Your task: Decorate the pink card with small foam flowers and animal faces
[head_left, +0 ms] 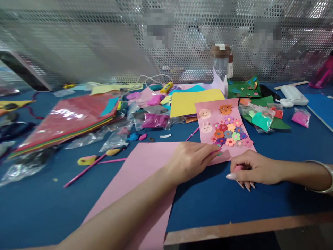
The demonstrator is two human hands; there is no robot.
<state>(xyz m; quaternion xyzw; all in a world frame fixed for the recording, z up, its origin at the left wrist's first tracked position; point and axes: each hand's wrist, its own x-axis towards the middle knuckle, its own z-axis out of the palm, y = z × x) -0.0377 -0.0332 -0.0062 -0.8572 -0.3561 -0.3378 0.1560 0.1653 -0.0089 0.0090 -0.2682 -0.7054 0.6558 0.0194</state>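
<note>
My left hand (191,161) reaches over the lower left edge of a pink card (227,154), its fingers pressed together. Small magenta and green bits show at its fingertips; what they grip is partly hidden. Closed around a lump of pink modelling clay (238,168), my right hand (256,170) rests just below the card. Clusters of clay flowers (230,132) cover the card's middle. Above them are a brown cat face (225,109), a pig face (205,113) and a rabbit face (206,127). A larger pink sheet (145,166) lies beneath my left forearm.
Magenta sticks (82,173) lie at left, near a plastic-wrapped stack of coloured sheets (70,119). Bagged purple clay (155,120) and a yellow sheet (192,102) sit behind. A lidded cup (220,62) stands by the perforated metal screen (182,38). Bagged green clay (261,120) is at right.
</note>
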